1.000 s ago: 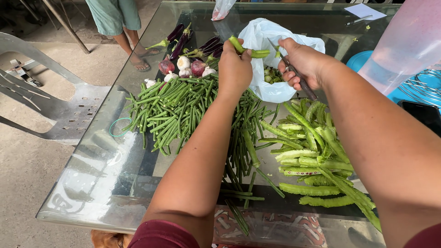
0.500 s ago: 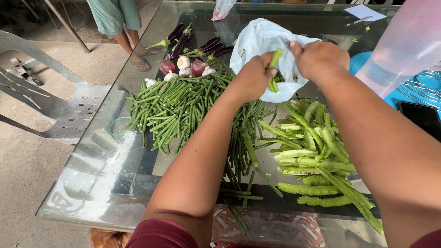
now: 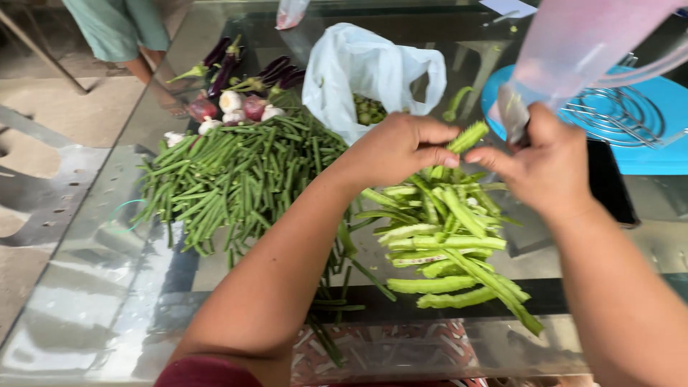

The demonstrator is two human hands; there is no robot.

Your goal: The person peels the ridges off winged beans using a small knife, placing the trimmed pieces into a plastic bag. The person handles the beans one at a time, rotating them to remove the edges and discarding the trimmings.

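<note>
My left hand (image 3: 405, 147) pinches a ridged green winged bean (image 3: 467, 136) by its end, just above a pile of winged beans (image 3: 448, 244) on the glass table (image 3: 93, 301). My right hand (image 3: 541, 161) is closed on a small knife (image 3: 512, 115), its thumb reaching toward the bean's tip. Behind the hands an open white plastic bag (image 3: 358, 68) holds cut green pieces (image 3: 370, 109). A large heap of long green beans (image 3: 236, 179) lies to the left of my left forearm.
Purple eggplants (image 3: 236, 64), onions and garlic bulbs (image 3: 236, 106) lie beyond the long beans. A blue tray (image 3: 645, 154) with a wire rack, a dark phone (image 3: 609, 179) and a translucent pink bag (image 3: 573, 50) are at right. Another person's legs (image 3: 136, 43) stand at the far left.
Both hands drew back from the white bag's mouth toward the winged bean pile. The left hand now holds a different winged bean, with the knife hand beside it.
</note>
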